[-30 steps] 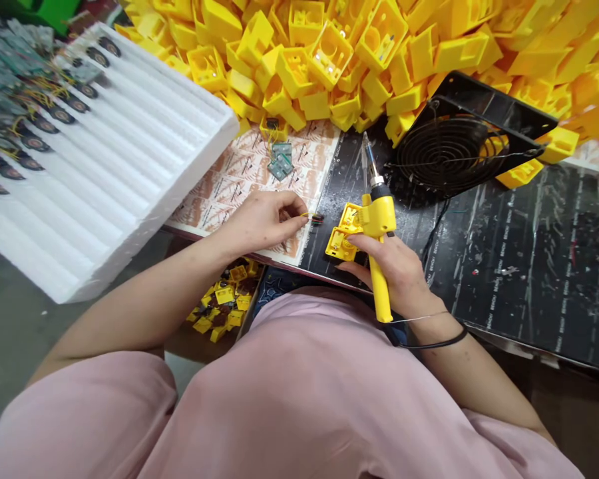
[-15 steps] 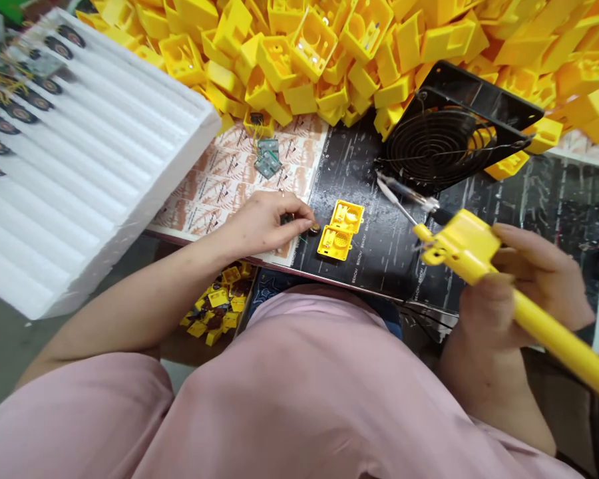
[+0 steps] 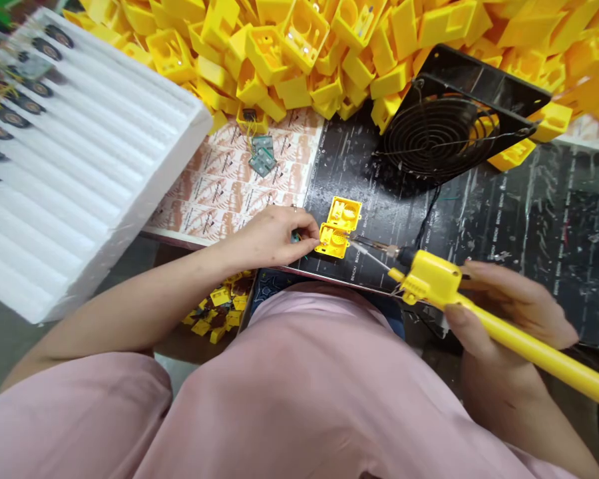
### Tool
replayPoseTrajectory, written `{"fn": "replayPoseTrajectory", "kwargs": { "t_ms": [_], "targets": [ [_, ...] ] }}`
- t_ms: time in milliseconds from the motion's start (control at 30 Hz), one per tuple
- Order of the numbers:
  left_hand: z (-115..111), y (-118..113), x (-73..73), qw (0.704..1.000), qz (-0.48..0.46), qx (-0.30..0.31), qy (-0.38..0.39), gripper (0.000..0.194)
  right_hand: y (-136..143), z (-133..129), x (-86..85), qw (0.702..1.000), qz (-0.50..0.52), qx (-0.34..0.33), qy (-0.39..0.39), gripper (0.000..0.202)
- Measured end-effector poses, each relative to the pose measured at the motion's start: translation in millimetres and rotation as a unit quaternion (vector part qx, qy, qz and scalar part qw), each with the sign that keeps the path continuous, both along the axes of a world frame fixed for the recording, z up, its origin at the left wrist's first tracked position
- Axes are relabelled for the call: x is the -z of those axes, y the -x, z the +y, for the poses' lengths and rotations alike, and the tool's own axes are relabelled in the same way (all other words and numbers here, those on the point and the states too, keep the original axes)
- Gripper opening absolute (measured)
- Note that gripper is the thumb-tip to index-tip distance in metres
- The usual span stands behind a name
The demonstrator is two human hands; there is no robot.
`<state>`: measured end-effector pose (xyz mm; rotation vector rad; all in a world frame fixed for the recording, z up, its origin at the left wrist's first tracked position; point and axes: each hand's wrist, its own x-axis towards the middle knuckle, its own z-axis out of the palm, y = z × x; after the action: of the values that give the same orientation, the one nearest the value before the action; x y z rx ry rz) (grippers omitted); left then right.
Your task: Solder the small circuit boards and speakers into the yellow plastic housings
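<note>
The left fingers [image 3: 303, 250] mostly hide a small part [image 3: 295, 236]; the right edge cuts off the yellow handle [image 3: 539, 346].

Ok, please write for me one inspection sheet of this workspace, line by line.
Surface: dark tabletop, pale specks; patterned sheet at left.
Things: two open yellow housings side by side; circuit boards with yellow wires.
Clutter: heap of yellow cases behind; more yellow parts below the table edge.
Hands: left hand pinches a small part, mostly hidden; right hand grips a soldering iron, tip near the nearer housing, contact unclear.
Cables: black cable by the fan.
Surroundings: black fan; white foam tray, round parts in it.
</note>
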<state>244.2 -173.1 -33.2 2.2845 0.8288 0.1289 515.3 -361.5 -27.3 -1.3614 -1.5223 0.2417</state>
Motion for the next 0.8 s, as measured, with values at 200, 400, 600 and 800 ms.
{"fn": "replayPoseTrajectory", "kwargs": {
  "t_ms": [200,400,600,800],
  "targets": [
    [0.5,-1.7,-1.2,1.000,0.011,-0.010,-0.008,0.015,0.2,6.1,-2.6,0.993,-0.109,-0.053,0.007,0.062],
    [-3.6,-4.5,-4.5,0.998,0.051,-0.033,-0.008,0.015,6.5,10.4,-1.6,0.993,-0.077,-0.086,0.004,0.055],
    [-2.6,-10.0,-7.5,0.994,0.097,-0.008,-0.040,0.013,12.2,22.9,-5.3,0.982,-0.087,-0.162,-0.046,0.030],
    [0.2,-16.0,-10.6,0.994,0.109,0.015,-0.027,0.009,12.1,22.4,-6.1,0.974,-0.146,-0.172,-0.032,0.020]
  ]
}}
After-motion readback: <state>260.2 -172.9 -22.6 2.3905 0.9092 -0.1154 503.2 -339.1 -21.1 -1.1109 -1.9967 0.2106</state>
